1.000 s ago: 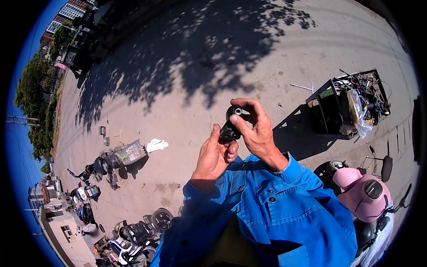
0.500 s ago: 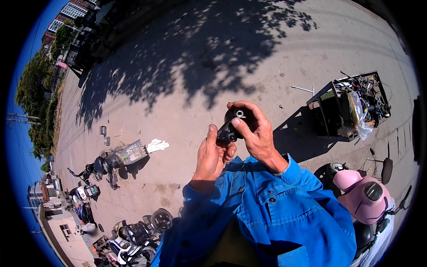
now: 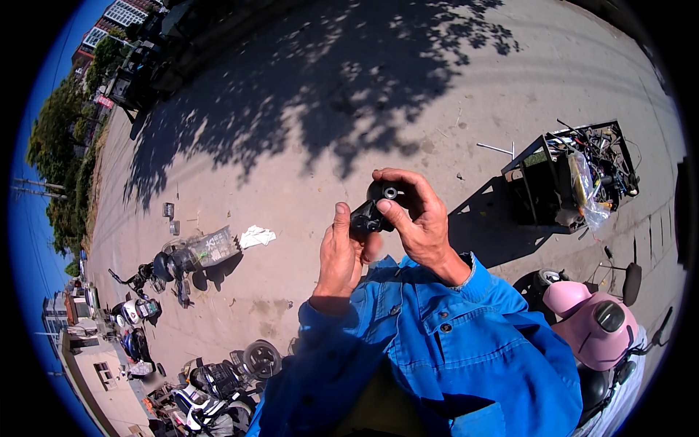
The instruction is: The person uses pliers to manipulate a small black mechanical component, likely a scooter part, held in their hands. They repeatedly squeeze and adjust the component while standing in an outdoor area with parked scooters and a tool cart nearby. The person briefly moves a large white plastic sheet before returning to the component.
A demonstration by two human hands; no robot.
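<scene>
Both hands are raised in front of my blue jacket around a small black part (image 3: pixel 370 216) with a round silver metal ring at its upper right. My right hand (image 3: pixel 426 231) grips it from the right, its fingers curled over the top and its thumb below the ring. On the left side, my left hand (image 3: pixel 340 258) holds the lower end, thumb pointing up and fingers bent behind the part. The hands cover some of the part, so its exact kind cannot be made out.
To the right stands a black metal cart (image 3: pixel 535 186) heaped with tools and cables, a T-handle wrench (image 3: pixel 496 148) lying near it. A pink scooter (image 3: pixel 611 339) is close at lower right. A white cloth (image 3: pixel 257 237) lies beside a battered scooter (image 3: pixel 207 251). More two-wheelers (image 3: pixel 211 386) crowd the lower left.
The black part has tilted slightly between my hands, its lower end shifting a little left. My left hand has moved slightly left and its fingers have shifted. The right hand keeps its grip.
</scene>
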